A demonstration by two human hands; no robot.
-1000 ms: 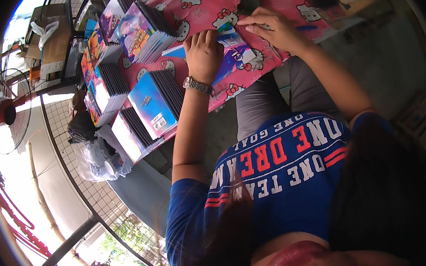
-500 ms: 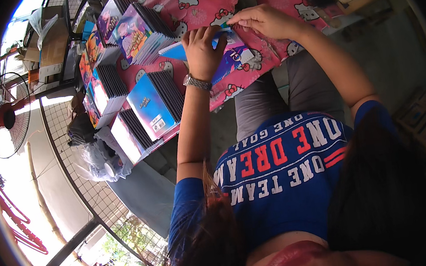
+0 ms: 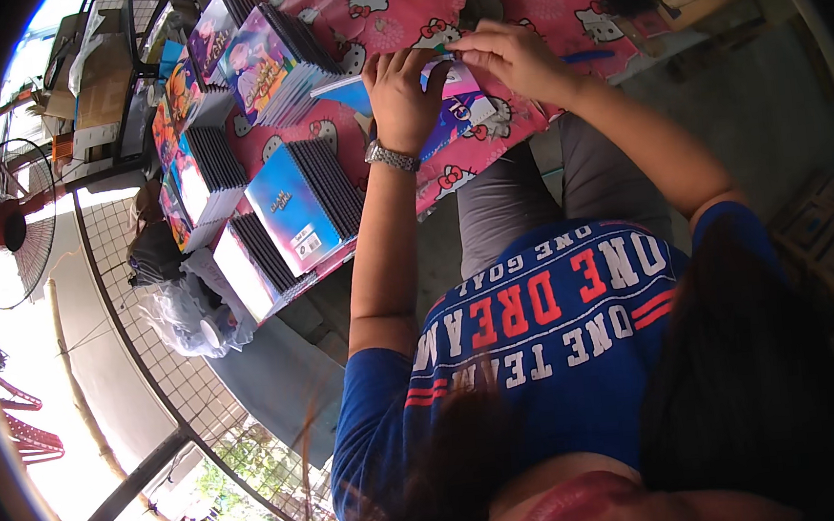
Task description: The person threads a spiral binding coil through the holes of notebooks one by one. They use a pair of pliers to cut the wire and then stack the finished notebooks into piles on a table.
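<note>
On the pink table, my left hand, with a metal-banded watch at its wrist, is curled over a thin notebook with a light blue cover. My right hand is just right of it, its fingertips pinched at the notebook's far edge. A small green bit shows at those fingertips, too small to name. Beneath my hands lies a purple and blue printed cover, partly hidden by my left hand. Close to my left forearm stands a stack of blue spiral notebooks.
Several more notebook stacks line the table's left side. A cartoon-cat tablecloth covers the table. A blue, slim object lies right of my right hand. Beyond the left edge are a plastic bag, a wire mesh and a fan.
My right hand has come a little nearer and lower, its fingers now more curled. My left hand has shifted slightly right, still on the notebook. The blue slim object has come into sight.
</note>
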